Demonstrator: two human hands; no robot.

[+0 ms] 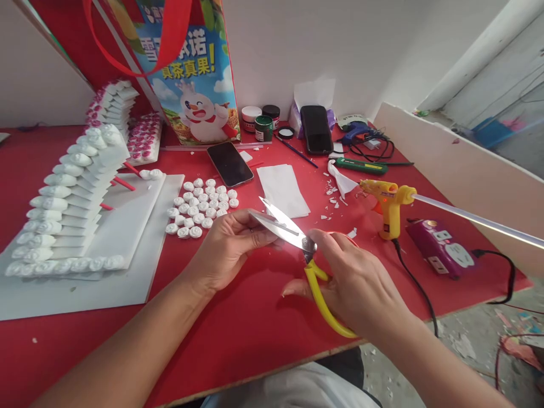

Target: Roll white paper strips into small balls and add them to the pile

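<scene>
One pair of scissors with long silver blades and yellow handles point(309, 244) is held over a red tabletop point(238, 328); clock directions are taken from its pivot. The handles are gripped by the right hand point(357, 277), fingers closed around them; the blades are spread apart, their tips turned roughly toward ten o'clock. The left hand point(232, 246) is placed at nine o'clock, thumb and fingers curled close to the lower blade; whether anything is pinched by them cannot be told. Between nine and ten, small round white rosettes point(203, 198) are clustered; farther out, at nine, a curved white stair-like structure edged with larger rosettes point(83, 207) is set on flat white boards point(127, 226). Thin white rectangular paper point(284, 190) is laid at eleven. Between ten and eleven, a flat black smartphone point(230, 164) is rested. At one o'clock, a slim green cutter point(361, 165) is placed near white scraps point(335, 190). A yellow glue gun fitted with a long translucent stick point(387, 201) is set at two, and a purple socket block point(444, 247) at three.
</scene>
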